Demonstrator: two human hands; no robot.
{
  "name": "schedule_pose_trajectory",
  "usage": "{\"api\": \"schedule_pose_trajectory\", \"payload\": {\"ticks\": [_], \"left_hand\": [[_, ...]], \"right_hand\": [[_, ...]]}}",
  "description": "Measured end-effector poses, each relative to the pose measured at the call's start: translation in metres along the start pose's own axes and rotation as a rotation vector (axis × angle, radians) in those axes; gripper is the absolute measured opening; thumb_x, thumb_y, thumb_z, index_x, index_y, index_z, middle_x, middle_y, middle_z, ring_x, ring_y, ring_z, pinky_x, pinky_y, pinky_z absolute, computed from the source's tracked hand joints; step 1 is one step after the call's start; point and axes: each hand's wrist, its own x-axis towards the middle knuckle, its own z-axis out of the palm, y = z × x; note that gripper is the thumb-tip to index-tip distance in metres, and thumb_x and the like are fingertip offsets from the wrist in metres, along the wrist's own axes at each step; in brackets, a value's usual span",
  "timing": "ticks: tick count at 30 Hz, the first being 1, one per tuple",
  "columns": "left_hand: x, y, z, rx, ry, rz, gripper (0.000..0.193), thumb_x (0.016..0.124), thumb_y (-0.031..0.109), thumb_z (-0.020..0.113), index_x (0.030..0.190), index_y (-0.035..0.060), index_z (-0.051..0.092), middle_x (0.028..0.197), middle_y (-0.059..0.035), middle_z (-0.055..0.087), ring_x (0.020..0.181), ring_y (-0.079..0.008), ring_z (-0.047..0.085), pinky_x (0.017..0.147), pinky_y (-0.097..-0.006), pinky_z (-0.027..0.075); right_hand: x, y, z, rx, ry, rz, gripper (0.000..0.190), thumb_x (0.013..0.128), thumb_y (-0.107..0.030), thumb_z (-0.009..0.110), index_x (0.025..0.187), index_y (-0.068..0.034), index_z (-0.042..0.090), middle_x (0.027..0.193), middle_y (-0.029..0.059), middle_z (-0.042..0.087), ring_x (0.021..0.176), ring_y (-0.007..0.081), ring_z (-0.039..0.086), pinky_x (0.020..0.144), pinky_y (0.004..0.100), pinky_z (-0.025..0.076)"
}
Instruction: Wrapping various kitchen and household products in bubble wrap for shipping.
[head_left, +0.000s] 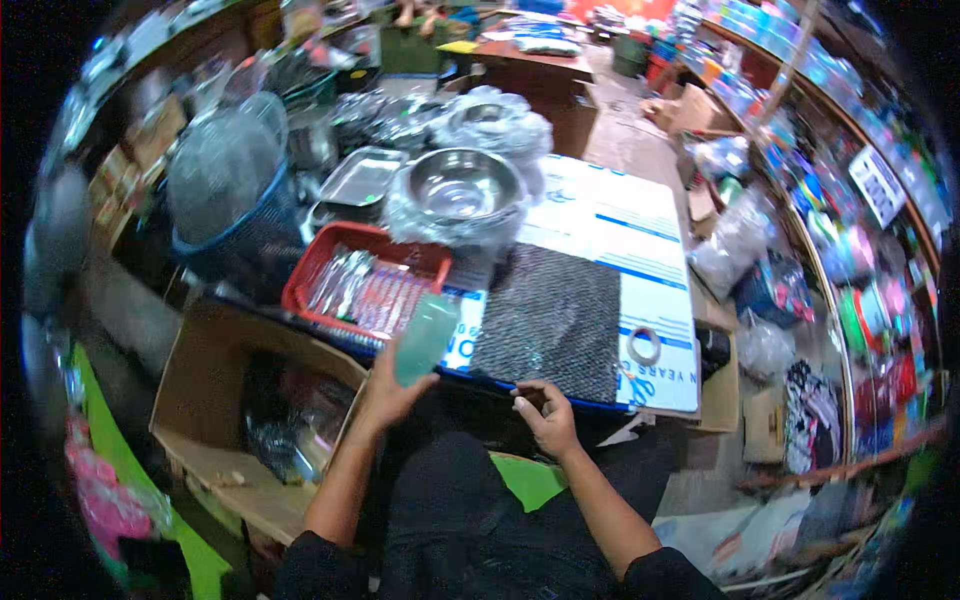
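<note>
My left hand (390, 394) grips a pale green, translucent plastic item (427, 341), held upright at the table's front edge. Its exact kind is not clear. Just behind it, a red plastic basket (300, 281) holds several wrapped metal pieces and a patterned pack. My right hand (550, 416) is at the front edge, its fingers curled and apart, with nothing visible in them. Beyond that hand lies a dark textured mat (551, 322). A roll of tape (643, 346) and blue-handled scissors (639, 390) rest to the right on white printed board (656, 300).
Behind the basket are a plastic-wrapped steel bowl (465, 187) and metal trays (364, 176). A tall blue mesh basket (240, 232) stands at left. An open cardboard box (202, 420) sits below the table at left. Shelves of packed goods (862, 262) line the right side.
</note>
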Motion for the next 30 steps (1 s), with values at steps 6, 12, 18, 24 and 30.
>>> {"api": "schedule_pose_trajectory", "payload": {"ticks": [6, 12, 18, 24, 30], "left_hand": [[0.037, 0.073, 0.097, 0.235, -0.471, 0.432, 0.079, 0.069, 0.013, 0.08, 0.141, 0.0106, 0.045, 0.126, -0.0196, 0.054, 0.113, -0.0398, 0.054, 0.096, -0.0456, 0.045], [0.043, 0.087, 0.159, 0.334, -0.562, 0.568, 0.077, 0.067, 0.008, 0.076, 0.139, 0.0149, 0.048, 0.126, -0.0164, 0.055, 0.113, -0.0383, 0.055, 0.095, -0.0461, 0.046], [0.028, 0.09, 0.172, 0.446, -0.515, 0.522, 0.074, 0.072, 0.006, 0.07, 0.141, 0.0187, 0.046, 0.129, -0.0135, 0.054, 0.119, -0.0344, 0.051, 0.103, -0.0444, 0.041], [0.024, 0.067, 0.183, 0.549, -0.39, 0.591, 0.073, 0.078, 0.01, 0.065, 0.146, 0.0237, 0.043, 0.137, -0.0134, 0.05, 0.128, -0.0327, 0.046, 0.109, -0.0513, 0.034], [0.016, 0.034, 0.207, 0.723, -0.234, 0.705, 0.075, 0.081, 0.019, 0.067, 0.149, 0.0288, 0.038, 0.148, -0.0153, 0.039, 0.136, -0.0347, 0.037, 0.11, -0.0549, 0.029]], "right_hand": [[-0.009, -0.012, -0.056, -0.102, 0.281, 0.074, 0.067, 0.086, -0.019, 0.075, 0.14, -0.005, 0.039, 0.133, 0.0153, 0.049, 0.1, 0.0176, 0.06, 0.087, 0.0326, 0.049], [-0.012, 0.028, -0.106, -0.343, 0.35, 0.017, 0.07, 0.086, -0.029, 0.075, 0.144, -0.008, 0.042, 0.131, 0.0187, 0.054, 0.118, 0.0273, 0.055, 0.096, 0.0387, 0.046], [-0.004, 0.056, -0.122, -0.189, 0.395, 0.194, 0.063, 0.088, -0.031, 0.073, 0.14, -0.008, 0.048, 0.123, 0.0179, 0.059, 0.11, 0.0246, 0.059, 0.09, 0.0374, 0.049], [0.001, 0.064, -0.123, -0.113, 0.376, 0.254, 0.065, 0.089, -0.037, 0.071, 0.141, -0.007, 0.046, 0.121, 0.0174, 0.061, 0.097, 0.0212, 0.064, 0.082, 0.0356, 0.051], [0.008, 0.073, -0.116, -0.278, 0.481, 0.181, 0.055, 0.092, -0.028, 0.068, 0.137, -0.003, 0.05, 0.106, 0.0092, 0.066, 0.079, 0.0111, 0.059, 0.071, 0.0264, 0.049]]}}
